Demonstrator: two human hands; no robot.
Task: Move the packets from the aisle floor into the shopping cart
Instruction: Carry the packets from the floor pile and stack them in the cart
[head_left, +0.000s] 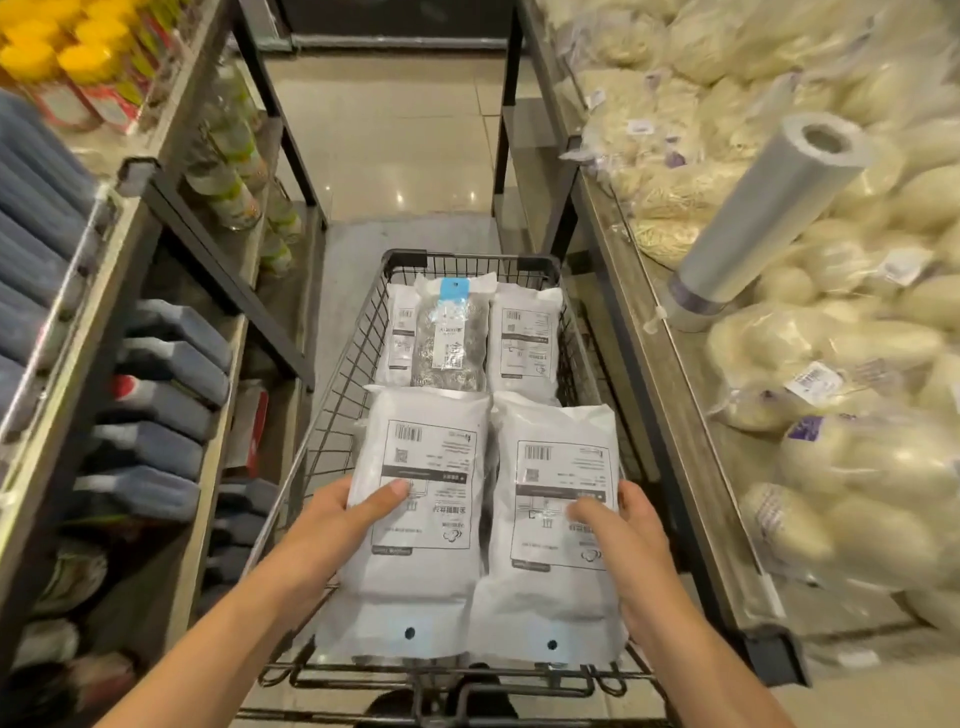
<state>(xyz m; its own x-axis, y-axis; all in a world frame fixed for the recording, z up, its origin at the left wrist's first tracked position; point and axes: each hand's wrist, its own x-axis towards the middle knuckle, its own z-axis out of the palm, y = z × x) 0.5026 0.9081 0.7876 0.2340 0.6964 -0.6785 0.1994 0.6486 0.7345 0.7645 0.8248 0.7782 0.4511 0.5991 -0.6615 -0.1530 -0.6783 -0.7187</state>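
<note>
A black wire shopping cart (337, 395) stands in the aisle in front of me. Several packets lie inside it. Two large white packets sit side by side at the near end. My left hand (337, 514) grips the left white packet (423, 457) at its left edge, thumb across the label. My right hand (623, 535) holds the right white packet (561, 582) at its right edge, thumb on top. At the far end lie two white packets (524, 338) and a clear packet (451, 338) with a blue tag. No packet shows on the floor.
A shelf on the left holds dark jugs (166, 400) and yellow-capped bottles (57, 67). The right shelf carries bagged pale noodles (852, 467) and a plastic bag roll (769, 208). Beige tiled floor (395, 135) stretches beyond the cart.
</note>
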